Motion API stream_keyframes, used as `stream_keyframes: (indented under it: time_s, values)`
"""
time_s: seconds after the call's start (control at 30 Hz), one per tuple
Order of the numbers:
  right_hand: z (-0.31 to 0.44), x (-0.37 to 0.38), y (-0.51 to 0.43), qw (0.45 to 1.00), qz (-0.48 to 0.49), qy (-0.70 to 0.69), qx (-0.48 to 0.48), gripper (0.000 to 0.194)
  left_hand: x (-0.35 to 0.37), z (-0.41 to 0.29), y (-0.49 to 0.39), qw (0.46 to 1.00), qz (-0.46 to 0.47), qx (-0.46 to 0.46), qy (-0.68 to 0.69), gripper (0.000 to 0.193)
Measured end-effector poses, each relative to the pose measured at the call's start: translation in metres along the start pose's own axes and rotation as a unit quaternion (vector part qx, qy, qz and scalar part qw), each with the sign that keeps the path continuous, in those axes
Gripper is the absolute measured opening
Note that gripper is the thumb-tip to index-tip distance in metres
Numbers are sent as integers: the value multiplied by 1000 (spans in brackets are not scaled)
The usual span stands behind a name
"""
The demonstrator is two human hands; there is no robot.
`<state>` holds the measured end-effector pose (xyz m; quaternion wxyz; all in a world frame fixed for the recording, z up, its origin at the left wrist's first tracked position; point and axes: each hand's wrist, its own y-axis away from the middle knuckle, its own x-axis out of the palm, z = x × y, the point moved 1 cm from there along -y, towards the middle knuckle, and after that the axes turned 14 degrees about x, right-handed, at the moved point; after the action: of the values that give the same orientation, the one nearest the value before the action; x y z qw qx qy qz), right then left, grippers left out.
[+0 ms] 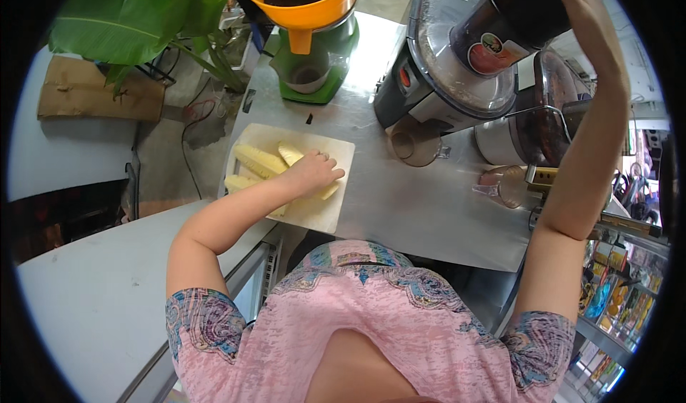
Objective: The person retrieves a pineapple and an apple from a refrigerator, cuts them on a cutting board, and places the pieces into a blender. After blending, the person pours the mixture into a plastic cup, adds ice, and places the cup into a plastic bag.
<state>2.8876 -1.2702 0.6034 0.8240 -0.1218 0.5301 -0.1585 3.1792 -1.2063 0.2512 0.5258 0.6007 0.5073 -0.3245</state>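
On a white cutting board (343,159) lie several long peeled pieces of yellow fruit, which look like pineapple (260,159). My left hand (313,172) reaches over the board, its fingers curled around one piece (328,191) whose middle the hand hides. At the upper right, my right hand (592,28) grips the top of a black pusher (528,9) in the feed chute of an electric juicer (418,44). Some of its fingers are cut off by the picture's edge. Under the juicer's front stands a clear plastic jug (410,146).
A green machine (343,76) with an orange funnel (300,14) stands at the table's far left. Right of the juicer sits a second juicer-like machine (541,119), with another clear jug (506,186) before it. The steel table (407,210) ends near my waist. Banana-like leaves (123,28) hang upper left.
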Motion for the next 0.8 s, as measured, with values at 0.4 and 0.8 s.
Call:
stream_keyframes:
  time_s: [0.4, 0.8]
  values:
    - [-26, 49, 21, 996, -38, 24, 75, 38, -84, 38, 19, 935, -148, -51, 318, 53]
    - [-39, 12, -22, 990, 65, 121, 19, 64, -280, 7, 31, 625, -691, 73, 356, 68]
